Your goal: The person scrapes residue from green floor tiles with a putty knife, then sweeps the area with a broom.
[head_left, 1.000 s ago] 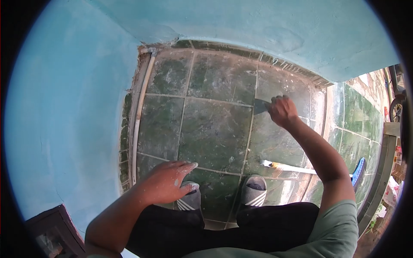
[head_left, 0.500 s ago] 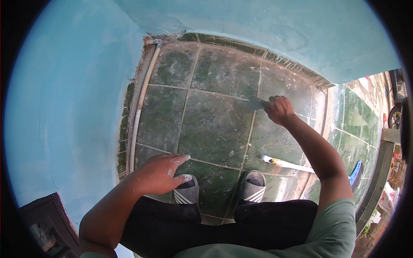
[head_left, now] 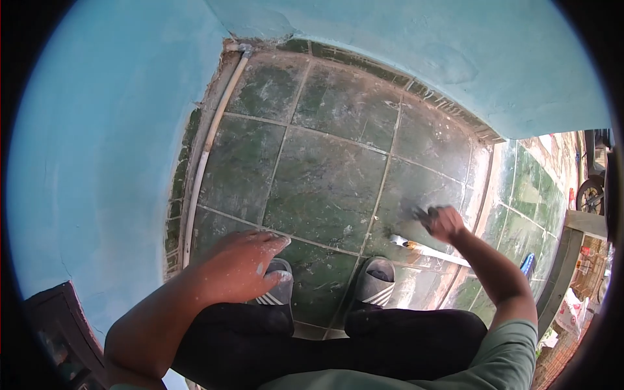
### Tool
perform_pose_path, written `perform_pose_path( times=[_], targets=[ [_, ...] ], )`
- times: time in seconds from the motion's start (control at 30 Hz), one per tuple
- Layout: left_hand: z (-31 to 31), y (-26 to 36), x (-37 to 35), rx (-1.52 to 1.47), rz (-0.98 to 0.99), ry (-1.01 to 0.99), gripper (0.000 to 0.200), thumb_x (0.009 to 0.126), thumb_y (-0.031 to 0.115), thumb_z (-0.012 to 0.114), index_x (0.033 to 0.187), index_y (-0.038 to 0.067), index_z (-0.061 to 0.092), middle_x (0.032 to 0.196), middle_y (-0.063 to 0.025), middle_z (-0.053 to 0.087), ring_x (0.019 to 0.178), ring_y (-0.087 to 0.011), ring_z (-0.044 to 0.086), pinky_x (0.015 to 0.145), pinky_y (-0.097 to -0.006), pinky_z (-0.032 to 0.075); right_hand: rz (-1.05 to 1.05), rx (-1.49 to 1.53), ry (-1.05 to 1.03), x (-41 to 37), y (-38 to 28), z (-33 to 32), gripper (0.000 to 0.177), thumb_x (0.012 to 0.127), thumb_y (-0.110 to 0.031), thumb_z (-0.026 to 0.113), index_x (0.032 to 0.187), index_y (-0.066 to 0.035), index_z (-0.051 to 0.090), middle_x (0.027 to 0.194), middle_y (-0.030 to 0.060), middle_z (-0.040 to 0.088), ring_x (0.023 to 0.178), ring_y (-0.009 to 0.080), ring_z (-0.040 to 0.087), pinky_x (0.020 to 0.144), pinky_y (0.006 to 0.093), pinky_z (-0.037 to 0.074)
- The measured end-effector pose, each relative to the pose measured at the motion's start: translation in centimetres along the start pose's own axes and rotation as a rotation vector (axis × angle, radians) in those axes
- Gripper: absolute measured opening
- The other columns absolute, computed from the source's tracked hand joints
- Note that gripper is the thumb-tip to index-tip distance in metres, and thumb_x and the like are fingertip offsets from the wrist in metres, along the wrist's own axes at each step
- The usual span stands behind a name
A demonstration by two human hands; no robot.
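Observation:
My right hand [head_left: 446, 225] is closed round the dark handle of a putty knife [head_left: 424, 216], low over the green tiled floor [head_left: 328, 185]. Motion smears the blade, which points left. Just below this hand lies a long white stick-like thing [head_left: 432, 252] with a brownish patch near its left end. My left hand [head_left: 244, 265] hangs near my left knee, thumb apart and fingers stretched out, holding nothing. White flecks cover its fingertips and thumb. Under it, a grey striped sandal [head_left: 279, 294] is partly hidden.
A pale pipe [head_left: 211, 133] runs along the foot of the light blue wall [head_left: 107, 169] on the left. At the right, a blue object [head_left: 527, 263] lies on the tiles past a low ledge. A dark-framed thing [head_left: 62, 325] stands at lower left.
My right hand has moved down and slightly right with the putty knife, nearer the white stick-like thing. My left hand stays nearly in place, and the view has tilted slightly.

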State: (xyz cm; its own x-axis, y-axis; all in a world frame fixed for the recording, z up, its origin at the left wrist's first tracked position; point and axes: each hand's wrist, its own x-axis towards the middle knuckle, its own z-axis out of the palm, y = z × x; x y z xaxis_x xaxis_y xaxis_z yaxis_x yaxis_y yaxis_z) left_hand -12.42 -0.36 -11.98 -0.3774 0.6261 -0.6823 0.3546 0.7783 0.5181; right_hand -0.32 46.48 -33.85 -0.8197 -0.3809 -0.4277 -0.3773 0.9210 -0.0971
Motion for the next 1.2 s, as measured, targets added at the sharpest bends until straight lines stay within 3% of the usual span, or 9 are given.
perform_pose_path(
  times=[0.13, 0.2, 0.77, 0.87, 0.9, 1.0, 1.13, 1.17, 1.2],
  targets=[
    [-0.6, 1.8, -0.2, -0.027, 0.079, 0.002, 0.06, 0.09, 0.029, 0.063, 0.139, 0.0, 0.046, 0.139, -0.02, 0.052, 0.132, -0.0356, 0.045, 0.113, -0.0426, 0.033, 0.014, -0.021, -0.357, 0.6, -5.4, -2.9, 0.047, 0.098, -0.025, 0.042, 0.145, -0.028, 0.045, 0.093, 0.0087, 0.067, 0.068, 0.027, 0.066, 0.059, 0.0392, 0.053],
    [-0.6, 2.1, 0.0, -0.077, 0.128, -0.013, 0.06, 0.09, 0.028, 0.063, 0.139, 0.0, 0.047, 0.138, -0.0197, 0.052, 0.132, -0.0355, 0.045, 0.113, -0.0427, 0.032, -0.183, -0.053, 0.298, -0.1, -5.8, -0.5, 0.052, 0.093, -0.021, 0.047, 0.145, -0.027, 0.046, 0.091, 0.0094, 0.069, 0.07, 0.0262, 0.067, 0.06, 0.0382, 0.052],
    [-2.1, 0.6, -1.4, -0.034, 0.028, 0.04, 0.06, 0.09, 0.031, 0.064, 0.139, 0.0, 0.047, 0.138, -0.0208, 0.052, 0.132, -0.0359, 0.044, 0.112, -0.0433, 0.033, -0.059, -0.008, -0.122, 1.6, -7.0, -2.5, 0.057, 0.083, -0.018, 0.062, 0.139, -0.017, 0.051, 0.09, 0.0134, 0.067, 0.079, 0.0248, 0.067, 0.061, 0.0396, 0.051],
    [-1.5, 1.3, -0.9, -0.065, 0.062, 0.035, 0.06, 0.09, 0.03, 0.064, 0.139, 0.0, 0.047, 0.139, -0.0208, 0.051, 0.133, -0.0361, 0.043, 0.113, -0.0433, 0.032, -0.144, -0.023, 0.095, 2.2, -6.7, -0.1, 0.065, 0.083, -0.018, 0.062, 0.146, -0.02, 0.044, 0.09, 0.0138, 0.066, 0.08, 0.025, 0.067, 0.063, 0.0384, 0.051],
    [-1.5, 1.4, -0.7, -0.068, 0.085, 0.034, 0.06, 0.09, 0.03, 0.064, 0.139, 0.0, 0.047, 0.139, -0.0208, 0.051, 0.133, -0.0362, 0.043, 0.113, -0.0433, 0.032, -0.262, -0.082, 0.516, 1.8, -6.6, 0.0, 0.064, 0.086, -0.017, 0.057, 0.148, -0.022, 0.041, 0.085, 0.0128, 0.065, 0.073, 0.0259, 0.066, 0.062, 0.038, 0.052],
    [-1.2, 1.1, -0.8, -0.042, 0.066, -0.02, 0.06, 0.089, 0.029, 0.065, 0.139, 0.001, 0.047, 0.139, -0.0206, 0.05, 0.133, -0.0366, 0.043, 0.113, -0.0436, 0.032, -0.078, -0.015, -0.106, 0.6, -5.4, -1.1, 0.061, 0.086, -0.016, 0.054, 0.146, -0.021, 0.044, 0.084, 0.0125, 0.065, 0.071, 0.0262, 0.066, 0.062, 0.0385, 0.052],
    [-1.4, 1.4, -1.0, -0.033, 0.065, 0.006, 0.06, 0.089, 0.028, 0.065, 0.139, 0.0, 0.047, 0.139, -0.0202, 0.051, 0.133, -0.0368, 0.043, 0.113, -0.0438, 0.032, -0.065, -0.025, -0.181, 1.8, -6.7, -1.6, 0.061, 0.086, -0.016, 0.056, 0.146, -0.021, 0.044, 0.088, 0.0116, 0.066, 0.074, 0.0258, 0.066, 0.064, 0.0387, 0.052],
    [-1.2, 1.4, -1.0, -0.035, 0.081, 0.024, 0.06, 0.089, 0.028, 0.065, 0.138, 0.0, 0.048, 0.138, -0.0202, 0.051, 0.132, -0.0367, 0.043, 0.113, -0.0437, 0.033, -0.198, -0.08, 0.332, 1.0, -6.2, 1.4, 0.061, 0.086, -0.017, 0.056, 0.146, -0.021, 0.044, 0.088, 0.0115, 0.067, 0.075, 0.0268, 0.067, 0.066, 0.0398, 0.052],
    [-1.1, 1.4, -1.0, -0.036, 0.097, 0.045, 0.059, 0.088, 0.028, 0.065, 0.138, 0.0, 0.048, 0.138, -0.0202, 0.051, 0.132, -0.0367, 0.044, 0.112, -0.0437, 0.033, -0.201, -0.078, 0.355, 0.8, -6.0, 1.5, 0.061, 0.086, -0.016, 0.056, 0.146, -0.02, 0.044, 0.088, 0.0118, 0.067, 0.076, 0.0272, 0.067, 0.066, 0.0403, 0.052]
  ],
)
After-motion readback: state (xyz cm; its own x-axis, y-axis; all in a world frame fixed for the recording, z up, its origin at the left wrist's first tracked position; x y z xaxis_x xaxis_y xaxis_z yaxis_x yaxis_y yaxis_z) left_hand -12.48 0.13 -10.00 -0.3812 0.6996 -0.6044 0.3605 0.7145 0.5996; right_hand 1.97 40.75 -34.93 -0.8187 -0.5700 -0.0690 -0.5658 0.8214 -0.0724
